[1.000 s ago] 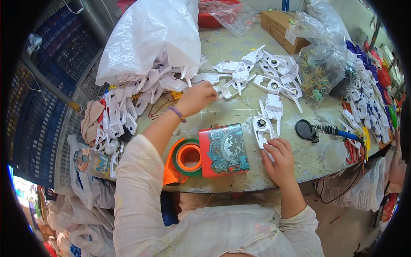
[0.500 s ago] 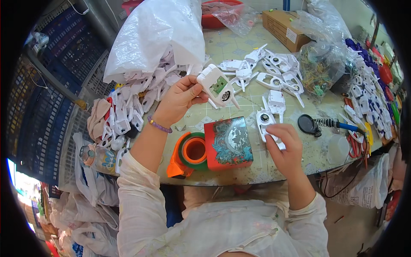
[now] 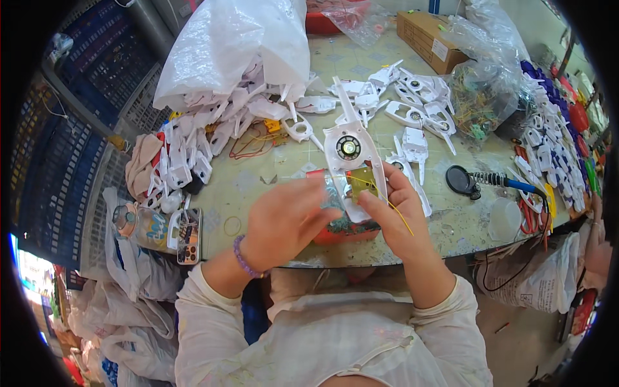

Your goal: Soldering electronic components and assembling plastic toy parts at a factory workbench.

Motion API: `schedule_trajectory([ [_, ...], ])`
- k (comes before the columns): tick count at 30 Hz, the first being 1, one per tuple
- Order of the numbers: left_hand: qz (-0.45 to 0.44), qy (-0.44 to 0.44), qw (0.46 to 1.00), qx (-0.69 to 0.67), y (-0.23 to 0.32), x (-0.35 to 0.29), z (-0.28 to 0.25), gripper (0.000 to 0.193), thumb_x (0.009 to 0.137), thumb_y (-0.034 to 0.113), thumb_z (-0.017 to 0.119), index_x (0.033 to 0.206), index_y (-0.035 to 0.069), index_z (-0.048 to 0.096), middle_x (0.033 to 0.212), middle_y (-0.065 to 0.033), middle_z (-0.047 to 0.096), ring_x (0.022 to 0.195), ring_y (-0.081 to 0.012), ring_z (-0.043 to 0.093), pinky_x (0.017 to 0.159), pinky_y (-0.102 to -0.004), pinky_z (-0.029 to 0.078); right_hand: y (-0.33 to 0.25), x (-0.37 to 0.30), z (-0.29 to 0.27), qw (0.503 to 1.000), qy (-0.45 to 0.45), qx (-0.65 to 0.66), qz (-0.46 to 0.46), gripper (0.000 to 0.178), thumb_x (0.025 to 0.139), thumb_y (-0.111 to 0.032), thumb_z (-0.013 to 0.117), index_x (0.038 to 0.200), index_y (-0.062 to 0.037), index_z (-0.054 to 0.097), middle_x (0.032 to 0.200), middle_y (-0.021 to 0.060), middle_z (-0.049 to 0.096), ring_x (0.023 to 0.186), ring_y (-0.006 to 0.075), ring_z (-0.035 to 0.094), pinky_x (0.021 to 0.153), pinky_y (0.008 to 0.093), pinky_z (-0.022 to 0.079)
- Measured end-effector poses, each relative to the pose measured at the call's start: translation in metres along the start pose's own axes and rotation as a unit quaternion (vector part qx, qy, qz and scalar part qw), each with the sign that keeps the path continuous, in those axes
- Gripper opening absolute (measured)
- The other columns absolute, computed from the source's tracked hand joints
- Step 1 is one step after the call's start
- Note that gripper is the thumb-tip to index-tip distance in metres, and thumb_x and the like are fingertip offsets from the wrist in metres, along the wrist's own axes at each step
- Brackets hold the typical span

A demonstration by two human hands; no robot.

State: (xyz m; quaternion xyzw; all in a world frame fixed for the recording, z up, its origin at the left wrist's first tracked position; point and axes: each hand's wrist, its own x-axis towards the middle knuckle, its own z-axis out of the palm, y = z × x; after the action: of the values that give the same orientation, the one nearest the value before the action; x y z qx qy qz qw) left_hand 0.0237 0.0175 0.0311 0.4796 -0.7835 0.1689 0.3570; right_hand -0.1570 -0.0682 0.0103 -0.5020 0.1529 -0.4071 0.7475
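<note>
My right hand (image 3: 400,216) grips the lower right side of a white plastic casing half (image 3: 377,145), thumb over its inner side. A round black-rimmed speaker (image 3: 348,148) sits in the casing, and a long prong points away from me. Lower in it lies a yellow-green circuit board (image 3: 362,182), with a thin yellow wire (image 3: 401,218) trailing past my thumb. My left hand (image 3: 287,216), blurred, is just left of the casing, thumb apart from the fingers and nothing visible in it. Beneath the casing stands a red box (image 3: 348,237) with a stained top, partly hidden.
White casings lie piled at left (image 3: 184,155) under a plastic bag (image 3: 238,45); several more casings (image 3: 419,97) lie at the back. A soldering iron (image 3: 516,185) with a blue handle rests at right, near a translucent cup (image 3: 504,219). A phone (image 3: 189,237) lies at the left edge.
The casing held up in my left hand is no longer there; that hand has come down and right. My right hand has moved left and now holds a casing above the red box. The orange tape dispenser no longer shows.
</note>
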Motion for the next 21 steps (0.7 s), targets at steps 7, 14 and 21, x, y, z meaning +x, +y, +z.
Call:
schedule_trajectory([
  [7,-0.452,0.094,0.572,-0.678,0.043,-0.009,0.015,0.042,0.094,0.020,0.049,0.131,0.005,0.038,0.128,-0.0073,0.048,0.113,-0.0181,0.050,0.093,-0.0322,0.043,0.015,-0.016,0.009,0.993,-0.074,-0.077,-0.040,0.060,0.084,-0.004,0.063,0.136,0.0007,0.034,0.120,0.0101,0.054,0.105,0.0142,0.054,0.082,0.0262,0.048],
  [14,-0.471,0.204,0.461,-0.724,0.045,-0.022,0.027,0.035,0.097,0.021,0.042,0.128,0.006,0.042,0.121,-0.0089,0.055,0.109,-0.0220,0.055,0.091,-0.0378,0.046,0.026,-0.018,-0.001,0.795,0.042,-0.479,-0.370,0.030,0.069,-0.002,0.073,0.099,-0.0029,0.066,0.082,0.0068,0.057,0.068,0.0211,0.056,0.060,0.0281,0.047],
  [21,-0.461,0.206,0.308,-0.807,0.043,-0.020,0.024,0.040,0.097,0.029,0.038,0.129,0.003,0.041,0.126,-0.0126,0.051,0.116,-0.0257,0.051,0.094,-0.0395,0.045,0.032,-0.014,0.003,0.737,0.002,-0.472,-0.484,0.022,0.078,-0.001,0.065,0.098,-0.0017,0.057,0.090,0.0113,0.065,0.073,0.0214,0.061,0.063,0.0286,0.049],
])
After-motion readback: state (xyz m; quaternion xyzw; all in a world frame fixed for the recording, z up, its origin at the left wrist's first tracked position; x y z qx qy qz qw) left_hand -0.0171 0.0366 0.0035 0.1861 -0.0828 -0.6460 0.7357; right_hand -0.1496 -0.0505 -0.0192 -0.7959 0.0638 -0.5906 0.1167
